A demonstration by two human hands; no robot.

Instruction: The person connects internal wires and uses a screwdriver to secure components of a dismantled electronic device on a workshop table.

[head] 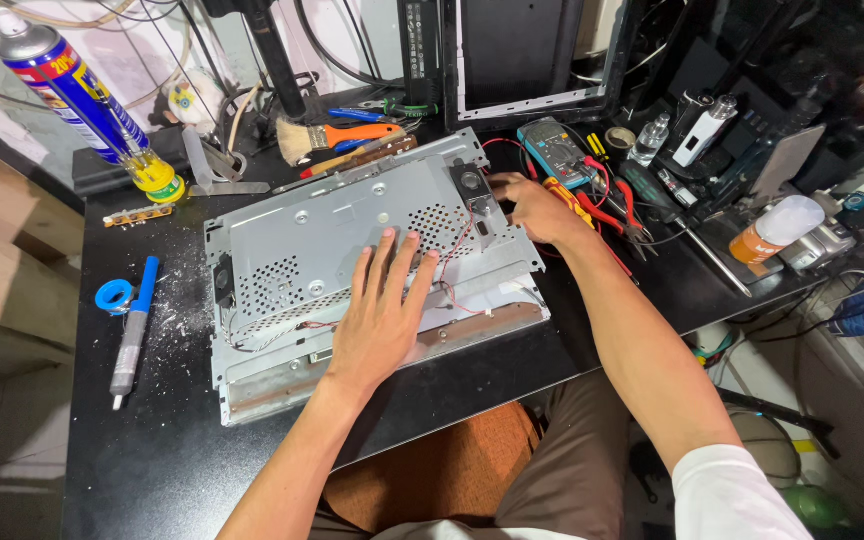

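The large grey perforated sheet-metal monitor chassis [352,250] lay face down on the black workbench [152,460], its near edge close to the bench front, so a hard push could probably have slid it toward the person's lap. The left hand [382,320] rested flat on the chassis with its fingers [397,262] spread open, gripping nothing, the fingertips just short of the perforated vent patch and right beside the thin red wires [452,262] running across the panel; a slip there might have snagged or torn those wires. The right hand [537,208] sat at the chassis's far right edge, beside the small black speaker module [472,182], fingers curled; whether they pinched anything could not be told. That hand also lay close to the red-handled pliers [617,212] and the grey multimeter with its leads [557,150], which a careless move could likely have knocked. The sheet-metal edges looked sharp enough to nick a finger.
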